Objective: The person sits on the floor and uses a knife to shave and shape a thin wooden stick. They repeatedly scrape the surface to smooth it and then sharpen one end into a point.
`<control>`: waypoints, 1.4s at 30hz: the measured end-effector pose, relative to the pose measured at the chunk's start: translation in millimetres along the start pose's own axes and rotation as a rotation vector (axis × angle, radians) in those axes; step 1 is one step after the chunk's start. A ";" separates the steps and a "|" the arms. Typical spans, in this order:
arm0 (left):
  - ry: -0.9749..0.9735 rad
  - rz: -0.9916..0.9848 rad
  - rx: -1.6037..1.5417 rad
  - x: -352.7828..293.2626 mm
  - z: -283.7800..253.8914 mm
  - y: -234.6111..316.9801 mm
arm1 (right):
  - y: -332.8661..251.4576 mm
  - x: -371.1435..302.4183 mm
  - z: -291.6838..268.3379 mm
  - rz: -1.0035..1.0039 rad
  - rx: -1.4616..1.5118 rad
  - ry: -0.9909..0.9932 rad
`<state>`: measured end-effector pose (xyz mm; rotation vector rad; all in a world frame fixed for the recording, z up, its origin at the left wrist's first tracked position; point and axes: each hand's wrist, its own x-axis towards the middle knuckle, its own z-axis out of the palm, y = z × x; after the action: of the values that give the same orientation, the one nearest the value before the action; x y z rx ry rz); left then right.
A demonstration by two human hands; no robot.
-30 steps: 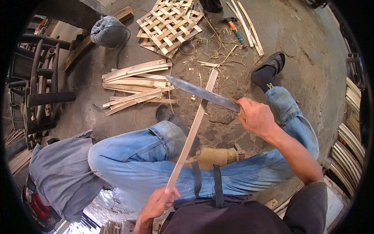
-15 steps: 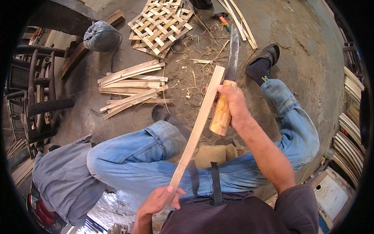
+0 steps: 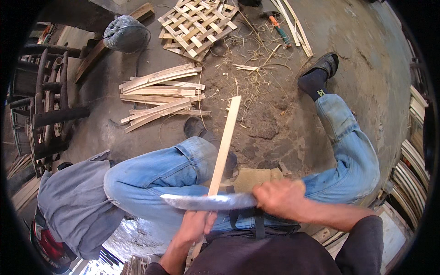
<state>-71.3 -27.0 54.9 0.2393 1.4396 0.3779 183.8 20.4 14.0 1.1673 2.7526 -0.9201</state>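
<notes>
My right hand is closed around the handle of a large knife, slightly blurred by motion. Its curved blade points left, lying across a flat pale strip of wood near my lap; whether the edge bites into the wood cannot be told. My left hand grips that strip just below the blade. The strip slants up and away from me, and its lower end shows under the hand by my dark shirt. Most of the knife handle is hidden by my right fingers.
Split wooden strips lie in a pile on the floor ahead left. Beyond are woven lattice panels, shavings, and a hammer with an orange and green handle. A grey plastic bundle and dark chair frames stand left.
The knife has swung from pointing away from me to lying sideways over the strip, close to my lap. My right hand came down and back; the strip was drawn toward me.
</notes>
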 end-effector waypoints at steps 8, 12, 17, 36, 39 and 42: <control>-0.139 0.054 0.059 -24.2 -5.1 2.8 | 70.5 30.3 -27.7 0.124 0.048 0.216; -0.117 0.079 -0.027 -23.8 -2.9 4.6 | 119.7 56.5 -40.9 0.467 0.132 0.392; -0.130 0.132 -0.106 -3.7 -7.3 -8.2 | 40.5 47.7 -2.3 0.274 0.250 0.167; -0.310 0.011 0.091 -20.1 -18.2 -25.9 | 35.7 84.7 -11.8 0.645 1.651 0.515; -0.341 0.131 0.116 -11.7 -13.3 -24.4 | 25.6 96.9 -1.0 0.580 1.766 0.576; -0.395 0.190 -0.005 5.9 0.8 -11.1 | 17.5 98.5 14.4 0.486 1.678 0.517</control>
<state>-68.8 -34.8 45.4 0.4243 1.0304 0.4608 121.3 86.8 -29.6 2.1038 1.0763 -3.1902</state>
